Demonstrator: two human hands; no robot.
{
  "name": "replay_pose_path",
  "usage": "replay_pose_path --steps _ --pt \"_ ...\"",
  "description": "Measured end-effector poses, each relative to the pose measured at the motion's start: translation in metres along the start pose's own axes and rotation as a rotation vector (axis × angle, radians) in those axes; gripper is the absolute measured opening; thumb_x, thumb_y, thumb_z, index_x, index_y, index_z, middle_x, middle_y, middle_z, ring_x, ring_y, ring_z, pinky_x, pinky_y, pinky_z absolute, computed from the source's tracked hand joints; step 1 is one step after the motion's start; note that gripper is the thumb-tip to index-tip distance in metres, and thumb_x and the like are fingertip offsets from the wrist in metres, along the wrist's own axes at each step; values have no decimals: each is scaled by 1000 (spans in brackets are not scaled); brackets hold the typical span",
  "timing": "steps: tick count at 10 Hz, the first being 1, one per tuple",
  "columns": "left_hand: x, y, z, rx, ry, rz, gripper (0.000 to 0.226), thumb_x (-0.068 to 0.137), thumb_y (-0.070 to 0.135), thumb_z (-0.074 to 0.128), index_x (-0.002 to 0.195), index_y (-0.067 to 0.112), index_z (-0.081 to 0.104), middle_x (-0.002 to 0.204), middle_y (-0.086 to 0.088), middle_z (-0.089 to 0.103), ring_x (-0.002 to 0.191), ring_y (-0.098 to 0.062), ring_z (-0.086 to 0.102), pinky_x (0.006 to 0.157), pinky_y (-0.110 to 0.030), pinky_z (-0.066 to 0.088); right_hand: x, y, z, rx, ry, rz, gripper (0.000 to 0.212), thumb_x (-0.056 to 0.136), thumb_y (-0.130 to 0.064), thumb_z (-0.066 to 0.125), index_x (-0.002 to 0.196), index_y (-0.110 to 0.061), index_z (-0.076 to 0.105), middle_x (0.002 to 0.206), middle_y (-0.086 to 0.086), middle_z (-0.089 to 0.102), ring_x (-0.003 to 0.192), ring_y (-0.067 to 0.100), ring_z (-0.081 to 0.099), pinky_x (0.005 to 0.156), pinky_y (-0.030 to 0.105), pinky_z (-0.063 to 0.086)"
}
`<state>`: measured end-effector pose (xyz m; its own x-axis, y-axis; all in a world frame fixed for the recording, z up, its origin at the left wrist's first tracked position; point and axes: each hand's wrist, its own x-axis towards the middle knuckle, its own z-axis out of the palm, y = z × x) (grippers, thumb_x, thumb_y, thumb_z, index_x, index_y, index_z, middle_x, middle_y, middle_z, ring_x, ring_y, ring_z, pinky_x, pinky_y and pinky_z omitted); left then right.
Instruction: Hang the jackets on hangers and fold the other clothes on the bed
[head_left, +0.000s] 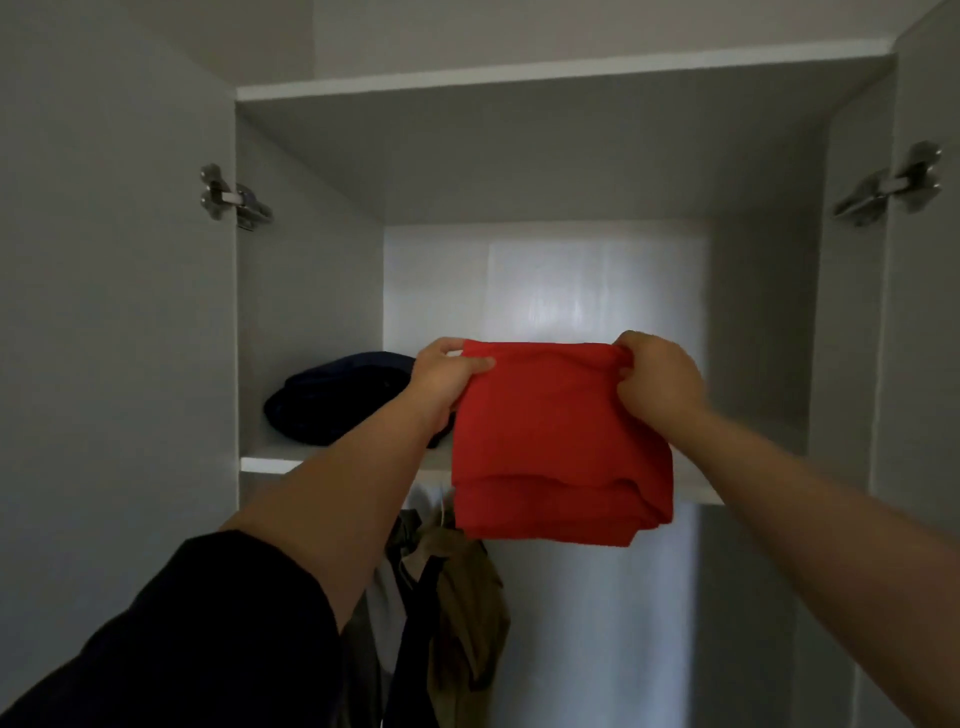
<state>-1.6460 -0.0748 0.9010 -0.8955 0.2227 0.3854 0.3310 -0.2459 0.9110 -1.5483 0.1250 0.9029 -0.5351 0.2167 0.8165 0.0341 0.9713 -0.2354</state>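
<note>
A folded red garment (556, 441) hangs in front of the wardrobe's upper shelf (260, 462), held up by both hands. My left hand (441, 379) pinches its top left corner, thumb on the front. Gripping the top right corner is my right hand (654, 374), fingers curled into the cloth. The garment's lower folds drop below the shelf edge. On the shelf to the left lies a folded dark navy garment (337, 395), partly behind my left forearm.
Below the shelf hang an olive jacket (467, 613) and a dark garment (415, 649) beside it. The wardrobe doors stand open on both sides, with hinges (228, 197) at left and right. The shelf's right half shows bare white board (753, 431).
</note>
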Motion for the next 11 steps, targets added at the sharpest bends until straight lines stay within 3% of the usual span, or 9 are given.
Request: replay_pose_path --steps 1,2,3,4,5,7,8,9,11 --pt "76 2 8 237 124 91 29 85 11 66 110 10 51 110 -14 61 83 -20 60 68 -27 50 70 11 41 88 -70 123 29 82 3 51 105 -2 66 106 15 66 93 30 60 72 29 42" --pt "139 -16 14 917 166 303 53 94 21 54 140 12 31 137 -13 42 112 -26 49 86 -34 42 114 21 95 19 -169 211 41 87 -5 54 128 -5 53 128 16 56 116 31 53 92 33 43" --pt "170 -78 27 1512 -249 415 53 101 31 36 150 19 18 156 -7 18 139 -27 26 111 -42 26 118 26 153 -130 -471 110 46 95 -17 50 139 -4 40 140 16 46 127 30 44 101 31 35" --pt "178 -141 24 1580 -611 269 46 103 26 24 146 12 30 153 -10 28 140 -27 26 115 -40 19 96 30 196 -59 -857 -4 41 104 -24 30 135 -4 47 143 14 44 129 24 43 100 23 28" --pt "192 -156 16 1470 -640 247 47 104 25 17 148 8 25 156 -10 20 143 -27 18 117 -40 10 85 40 213 -56 -1006 38 47 105 -30 15 149 -16 22 156 4 22 141 19 24 109 21 14" --pt "214 -166 19 1461 -585 128 51 103 33 19 149 12 23 156 -9 21 143 -26 19 116 -43 14 90 50 230 -10 -867 39 43 105 -23 21 136 -4 43 142 12 45 128 24 44 105 27 27" --pt "211 -164 20 1425 -450 137 52 101 39 19 143 15 38 149 -10 36 137 -26 32 113 -42 23 86 58 230 -69 -792 76 42 104 -27 24 119 -2 54 127 16 56 116 27 52 96 27 33" --pt "189 -155 24 1415 -395 198 51 100 44 23 129 18 55 138 -8 50 127 -25 44 108 -39 29 75 54 214 -108 -774 110 44 104 -29 23 118 -2 55 127 18 56 117 29 51 91 27 31" --pt "113 -135 48 1344 -554 281 48 100 42 25 144 26 34 153 -3 29 140 -26 25 114 -49 17 18 66 151 -222 -665 154 39 100 -34 34 112 -7 60 121 15 60 109 30 56 85 29 40"
